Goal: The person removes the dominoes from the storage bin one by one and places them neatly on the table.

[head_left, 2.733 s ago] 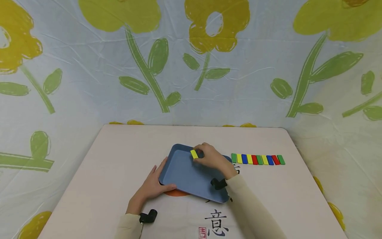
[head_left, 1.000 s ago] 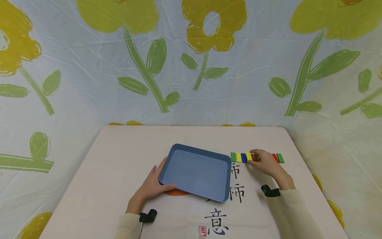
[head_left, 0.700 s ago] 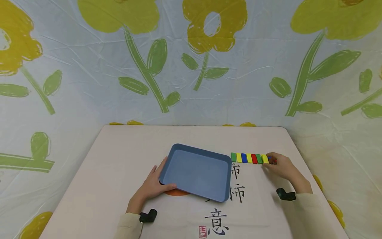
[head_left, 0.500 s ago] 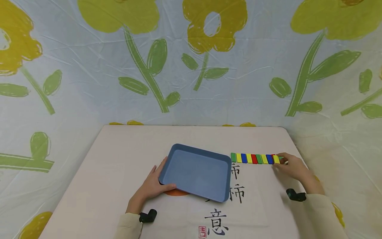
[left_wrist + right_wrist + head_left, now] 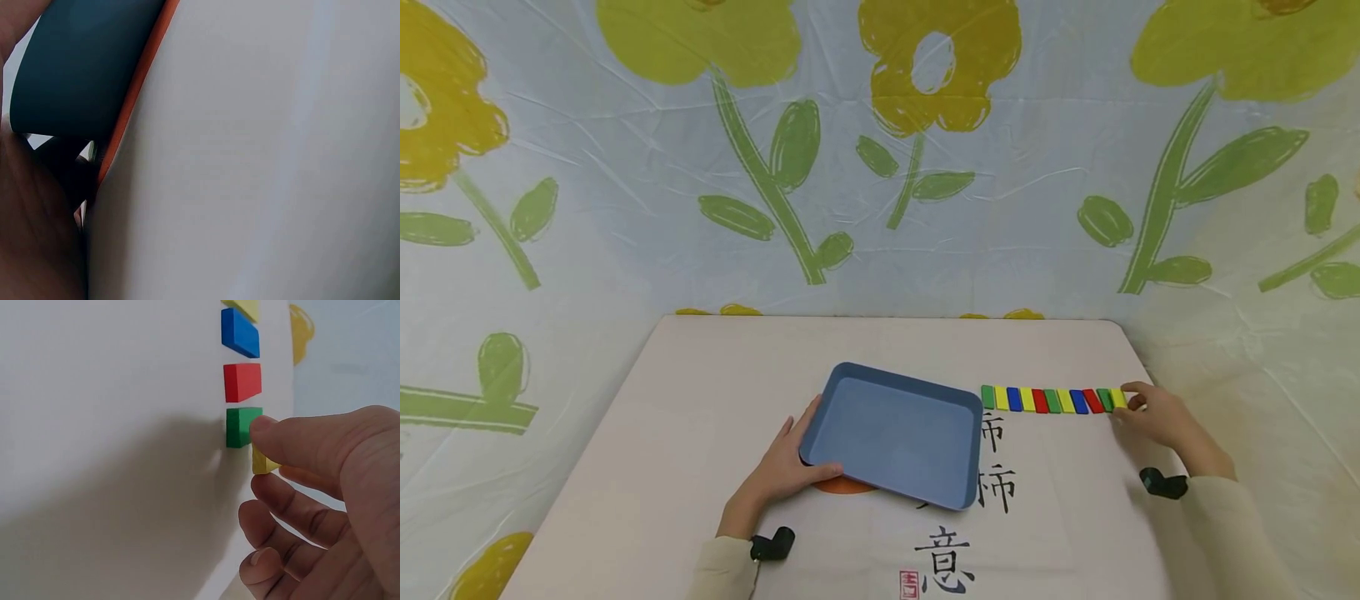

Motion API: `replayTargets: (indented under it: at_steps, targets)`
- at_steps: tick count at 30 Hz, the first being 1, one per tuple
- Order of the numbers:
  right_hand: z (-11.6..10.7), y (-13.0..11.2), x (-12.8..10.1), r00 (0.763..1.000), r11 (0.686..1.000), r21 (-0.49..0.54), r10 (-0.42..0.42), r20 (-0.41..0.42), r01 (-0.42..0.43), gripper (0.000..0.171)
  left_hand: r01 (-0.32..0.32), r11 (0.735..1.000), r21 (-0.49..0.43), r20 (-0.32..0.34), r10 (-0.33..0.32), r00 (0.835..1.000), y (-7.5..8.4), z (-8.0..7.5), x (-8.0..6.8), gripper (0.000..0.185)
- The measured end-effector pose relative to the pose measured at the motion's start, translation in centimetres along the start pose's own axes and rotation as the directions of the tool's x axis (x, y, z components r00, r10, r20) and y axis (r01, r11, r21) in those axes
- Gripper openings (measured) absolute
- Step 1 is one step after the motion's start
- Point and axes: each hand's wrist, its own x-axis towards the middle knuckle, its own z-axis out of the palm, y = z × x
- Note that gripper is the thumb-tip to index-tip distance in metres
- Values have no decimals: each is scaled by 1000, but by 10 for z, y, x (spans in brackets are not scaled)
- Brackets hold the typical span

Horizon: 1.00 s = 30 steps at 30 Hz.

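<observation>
R hand [image 5: 1153, 412] pinching yellow block [image 5: 1118, 398] btwn thumb & forefinger at far R end of the colored block row [image 5: 1048, 400], block just beside the green block [image 5: 240, 427] next in line; whether yellow block already rests on table [image 5: 700, 392] can't tell. L hand [image 5: 786, 462] laid against L edge of blue tray [image 5: 891, 433], fingers fairly straight along rim, thumb under near corner, tray to its R w/ an orange thing [image 5: 128, 103] beneath; row well off to R of that hand.
</observation>
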Motion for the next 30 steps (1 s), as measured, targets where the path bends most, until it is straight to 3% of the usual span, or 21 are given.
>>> replayTargets:
  at_steps: [13,30]
  targets:
    - [3,16,8,999,999,-23,31,28,-31,54,17,1000,-11,10,-17,1000,3,0,-2,113]
    - [6,18,16,998,999,-21,42,46,-41,52,24,1000,-3,-1,-24,1000,2,-1,-2,113]
